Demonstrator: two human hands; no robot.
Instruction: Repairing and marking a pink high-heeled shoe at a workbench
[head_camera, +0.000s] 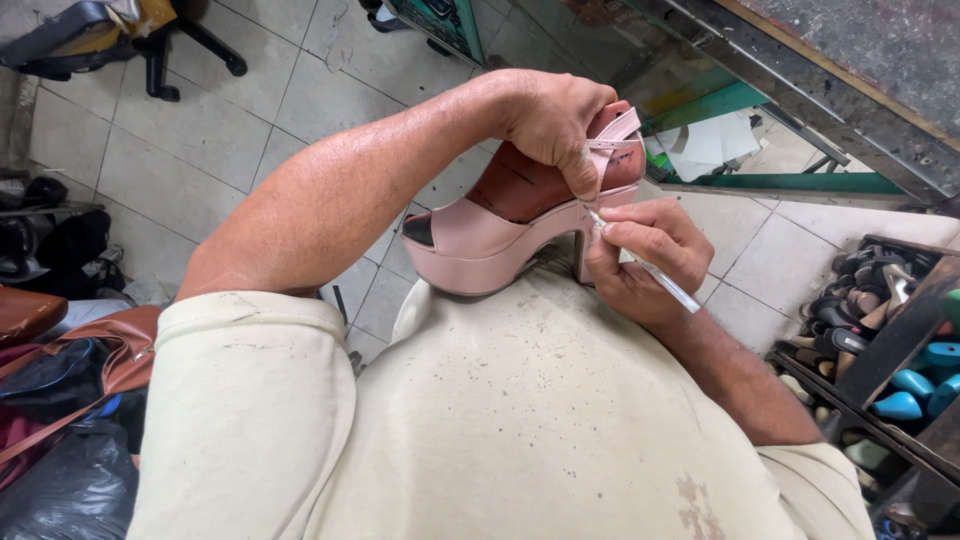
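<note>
A pink platform high-heel shoe (480, 235) rests on my lap, toe pointing left, with a dark red insole showing. My left hand (555, 120) grips the shoe's heel end from above, fingers over the ankle strap. My right hand (645, 255) holds a thin white pen-like tool (655, 278), its tip touching the shoe's side near the top of the heel. My cream-coloured shirt (520, 420) fills the lower part of the view.
Grey tiled floor (200, 140) lies beyond my knees. A workbench (800, 90) with a green frame runs along the upper right. A box of heels and shoe lasts (890, 340) sits at right. Brown bag (110, 360) and black bags at left; a chair base (160, 50) top left.
</note>
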